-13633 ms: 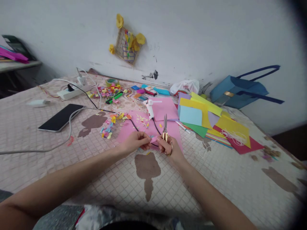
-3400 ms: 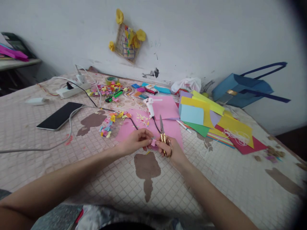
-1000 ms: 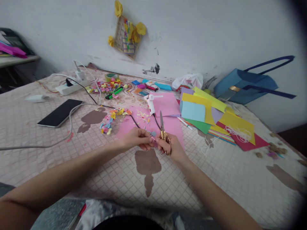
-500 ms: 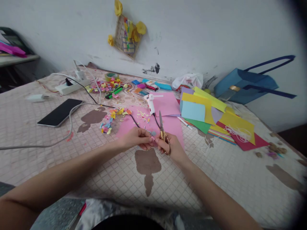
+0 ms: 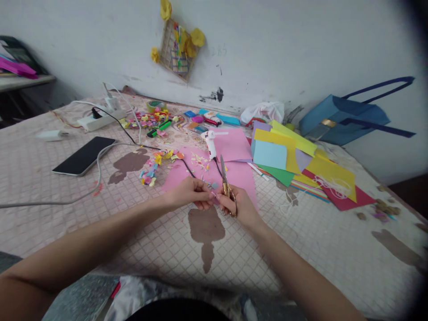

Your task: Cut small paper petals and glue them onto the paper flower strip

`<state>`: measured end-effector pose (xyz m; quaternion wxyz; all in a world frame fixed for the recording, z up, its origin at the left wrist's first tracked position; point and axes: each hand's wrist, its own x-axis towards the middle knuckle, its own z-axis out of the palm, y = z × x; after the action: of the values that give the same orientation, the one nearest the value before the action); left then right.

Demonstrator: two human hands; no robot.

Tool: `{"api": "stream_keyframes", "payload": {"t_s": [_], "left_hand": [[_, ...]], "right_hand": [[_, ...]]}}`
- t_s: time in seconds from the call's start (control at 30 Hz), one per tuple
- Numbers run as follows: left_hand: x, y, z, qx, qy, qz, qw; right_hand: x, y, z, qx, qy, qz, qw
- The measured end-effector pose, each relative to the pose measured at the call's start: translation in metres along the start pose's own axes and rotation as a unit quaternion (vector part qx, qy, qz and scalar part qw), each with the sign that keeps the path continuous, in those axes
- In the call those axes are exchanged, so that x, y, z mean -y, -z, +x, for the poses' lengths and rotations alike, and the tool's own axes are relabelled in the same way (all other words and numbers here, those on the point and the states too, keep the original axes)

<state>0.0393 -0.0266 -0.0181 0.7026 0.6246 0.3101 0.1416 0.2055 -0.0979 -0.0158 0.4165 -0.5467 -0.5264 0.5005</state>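
Observation:
My left hand (image 5: 197,194) is closed in a pinch on a small piece of pink paper (image 5: 213,195). Facing it, my right hand (image 5: 236,200) has its thumb and finger at the same scrap. Gold-handled scissors (image 5: 226,185) are gripped in my right hand, their blades together and pointing away from me. Beneath both hands lies a pink paper sheet (image 5: 245,183). Just beyond sits a white glue gun (image 5: 210,145), its black cord running under my fingers. Small paper bits (image 5: 200,161) are scattered on the sheet; whatever is inside the pinch is mostly hidden.
Colourful cut paper pieces (image 5: 152,171) lie to the left, near a phone (image 5: 83,156) and a white power strip (image 5: 100,120). Stacked coloured papers (image 5: 294,154) and white string (image 5: 332,186) are at right. A blue bag (image 5: 344,120) stands behind them against the wall.
Both hands stay nearly in place, fingertips shifting slightly at the pink paper. The scissors' tips have tilted a little to the left.

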Motion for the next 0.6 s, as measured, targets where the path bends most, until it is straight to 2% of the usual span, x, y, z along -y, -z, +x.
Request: {"api": "stream_keyframes", "payload": {"t_s": [0.37,0.6], "left_hand": [[0.0037,0.0005,0.0021,-0.006,-0.007,-0.021,1.000],[0.0066,0.0015,0.0032,-0.007,-0.023,0.006,1.000]], "right_hand": [[-0.0006,0.0011,0.0000,-0.004,0.013,-0.027,1.000],[-0.0026,-0.0002,-0.0007,-0.011,0.020,-0.050,0.998]]}}
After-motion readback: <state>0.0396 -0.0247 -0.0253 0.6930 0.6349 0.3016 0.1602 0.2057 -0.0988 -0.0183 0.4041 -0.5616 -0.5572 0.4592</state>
